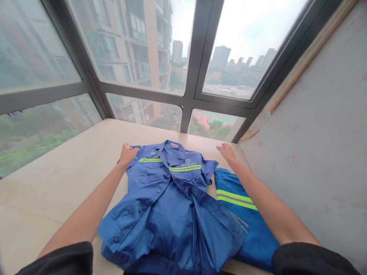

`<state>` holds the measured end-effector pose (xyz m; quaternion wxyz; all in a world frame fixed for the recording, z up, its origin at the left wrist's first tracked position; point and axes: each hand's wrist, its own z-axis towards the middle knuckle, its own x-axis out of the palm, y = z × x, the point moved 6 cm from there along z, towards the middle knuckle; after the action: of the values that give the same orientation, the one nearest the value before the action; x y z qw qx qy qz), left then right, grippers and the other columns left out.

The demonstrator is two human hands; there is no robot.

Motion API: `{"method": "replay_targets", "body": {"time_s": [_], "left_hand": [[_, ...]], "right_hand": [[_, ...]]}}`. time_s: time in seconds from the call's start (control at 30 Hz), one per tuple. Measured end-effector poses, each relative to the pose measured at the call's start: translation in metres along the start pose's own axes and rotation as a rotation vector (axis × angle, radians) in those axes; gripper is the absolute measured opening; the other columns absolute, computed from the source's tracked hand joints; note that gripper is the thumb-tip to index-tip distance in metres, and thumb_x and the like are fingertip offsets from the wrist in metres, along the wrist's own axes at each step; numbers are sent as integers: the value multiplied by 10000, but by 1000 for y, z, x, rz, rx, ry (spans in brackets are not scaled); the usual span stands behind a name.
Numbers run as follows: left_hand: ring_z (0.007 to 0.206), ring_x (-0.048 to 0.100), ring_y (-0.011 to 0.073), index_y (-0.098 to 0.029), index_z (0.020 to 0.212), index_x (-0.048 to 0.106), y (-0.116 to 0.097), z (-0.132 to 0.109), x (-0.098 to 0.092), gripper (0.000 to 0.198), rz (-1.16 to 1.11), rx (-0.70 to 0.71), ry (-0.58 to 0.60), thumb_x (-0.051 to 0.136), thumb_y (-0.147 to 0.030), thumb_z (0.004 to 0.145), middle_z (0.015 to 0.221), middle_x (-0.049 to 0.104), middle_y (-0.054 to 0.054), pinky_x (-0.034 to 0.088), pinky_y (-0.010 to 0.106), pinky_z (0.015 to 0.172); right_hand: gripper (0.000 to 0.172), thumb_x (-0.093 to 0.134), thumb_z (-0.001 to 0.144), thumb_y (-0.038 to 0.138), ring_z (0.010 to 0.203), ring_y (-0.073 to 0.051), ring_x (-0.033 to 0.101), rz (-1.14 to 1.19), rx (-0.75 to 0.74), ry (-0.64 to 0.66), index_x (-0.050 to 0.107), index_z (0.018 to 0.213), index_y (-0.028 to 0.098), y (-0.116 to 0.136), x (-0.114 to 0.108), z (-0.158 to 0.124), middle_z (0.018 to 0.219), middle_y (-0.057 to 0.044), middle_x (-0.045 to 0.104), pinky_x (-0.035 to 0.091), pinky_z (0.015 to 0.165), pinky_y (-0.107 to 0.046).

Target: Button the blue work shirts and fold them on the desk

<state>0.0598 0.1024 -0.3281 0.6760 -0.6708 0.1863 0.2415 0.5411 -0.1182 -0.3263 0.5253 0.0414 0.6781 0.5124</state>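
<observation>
A blue short-sleeved work shirt with yellow-green reflective stripes lies face up and unbuttoned on a beige window ledge. My left hand rests on the shirt's left shoulder, fingers curled over the cloth edge. My right hand hovers just beyond the shirt's right sleeve, fingers loosely apart and holding nothing. A second, brighter blue garment with a reflective band lies folded to the right, partly under my right forearm.
Large dark-framed windows close off the ledge at the back and left. A pale wall rises on the right, close to the folded garment.
</observation>
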Motion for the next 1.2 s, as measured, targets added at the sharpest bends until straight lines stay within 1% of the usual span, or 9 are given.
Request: {"method": "replay_targets", "body": {"time_s": [0.1,0.23,0.33,0.43,0.6,0.83,0.97,1.1,1.2], "left_hand": [[1148,610,302,-111,1102,579,22,-39,40,400,160,65,188,613,-219,718,1153,675,183,456,401,990],[1362,440,309,-109,1236,567,40,-106,91,527,290,192,377,598,-247,728,1383,561,194,345,411,1104],[1470,232,349,-77,1376,473,45,-149,109,618,469,313,439,558,-314,811,1534,366,224,226,511,1155],[1479,180,378,-68,1466,378,48,-174,108,659,690,376,466,457,-400,902,1581,254,234,219,576,1139],[1452,195,453,-80,1494,354,68,-177,84,735,852,200,417,480,-472,885,1556,299,255,235,688,1071],[1439,229,448,-165,1502,379,83,-172,82,692,882,210,229,404,-540,922,1577,294,191,183,715,1073],[1436,237,440,-159,1499,386,78,-166,88,661,914,267,118,392,-510,939,1570,308,192,148,705,1086],[1436,247,424,-140,1490,401,73,-158,91,642,927,326,50,371,-488,951,1564,318,198,123,671,1112],[1443,242,412,-136,1481,415,74,-152,94,642,905,341,33,369,-491,948,1560,329,194,109,652,1128]], "right_hand": [[569,710,683,193,1181,-297,582,-162,-82,182,590,1235,124,-9,38,-30,1245,-164,647,447,984,-352],[545,714,698,180,1282,-298,504,-320,-246,395,599,1230,153,-15,82,-77,1325,-147,603,390,1053,-355],[580,747,685,205,1287,-297,497,-432,-329,489,587,1241,167,-18,101,-103,1347,-140,581,385,1052,-339],[595,738,710,205,1313,-328,463,-549,-341,485,551,1270,130,-23,103,-105,1391,-198,522,353,1070,-369],[515,651,838,261,1270,-403,486,-690,-247,392,501,1272,29,-33,90,-68,1331,-311,523,364,1025,-477],[401,708,775,175,1162,-263,609,-679,-188,480,616,1166,176,-47,103,-23,1198,-117,680,448,930,-304],[524,826,644,221,1152,-289,613,-640,-123,458,639,1133,188,-50,107,-4,1220,-135,660,475,905,-324],[412,856,542,178,881,-303,709,-558,15,433,692,919,147,-54,101,14,921,-136,731,544,724,-338],[241,805,630,221,657,-257,710,-438,86,370,690,830,151,-50,91,31,705,-94,710,545,584,-304]]}}
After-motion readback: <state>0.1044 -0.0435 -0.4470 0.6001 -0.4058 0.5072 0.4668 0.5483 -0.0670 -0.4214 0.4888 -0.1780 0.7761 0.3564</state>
